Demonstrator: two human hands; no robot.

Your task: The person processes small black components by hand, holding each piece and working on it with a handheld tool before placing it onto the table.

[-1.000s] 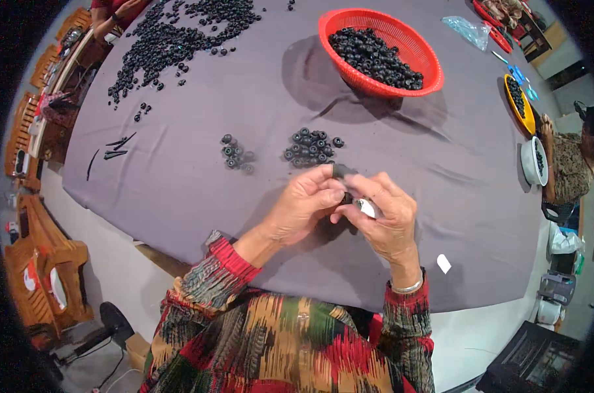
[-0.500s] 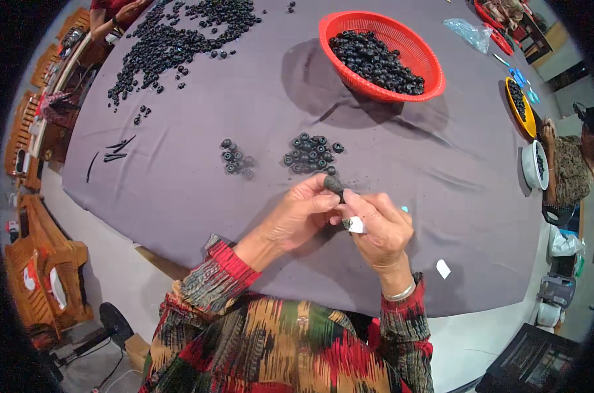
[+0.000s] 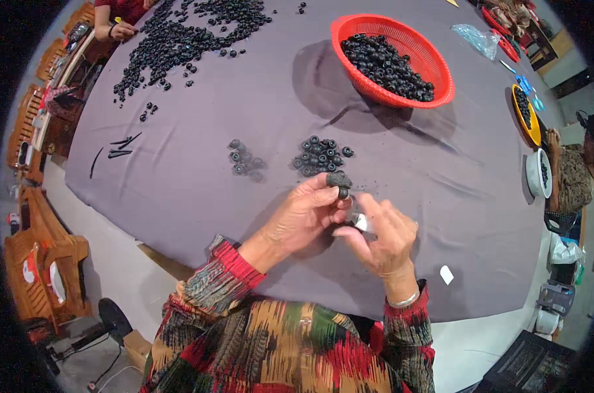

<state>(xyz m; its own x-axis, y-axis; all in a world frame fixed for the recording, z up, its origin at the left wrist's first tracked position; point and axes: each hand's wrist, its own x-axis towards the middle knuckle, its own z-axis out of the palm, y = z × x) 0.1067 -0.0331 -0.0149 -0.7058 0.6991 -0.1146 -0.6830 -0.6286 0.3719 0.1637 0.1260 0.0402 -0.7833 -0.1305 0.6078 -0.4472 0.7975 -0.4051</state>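
Observation:
Between its thumb and index finger my left hand pinches a small black bead. A dark grey cover sits on that index fingertip. My right hand is close beside it, its thumb and index finger spread apart. Under its fingers shows a white, dark-tipped piece; whether it wraps a finger or is held I cannot tell. Just beyond my hands lies a cluster of black beads, with a smaller bead group to its left.
A red basket of black beads stands at far right, and a wide spread of beads covers the far left. Thin black strips lie at left, a white scrap at right. Another person's hand is at the far left edge.
My right thumb and index finger have drawn back from the piece in my left hand and spread apart. The black bead now shows in the left pinch. The other person's hand has moved.

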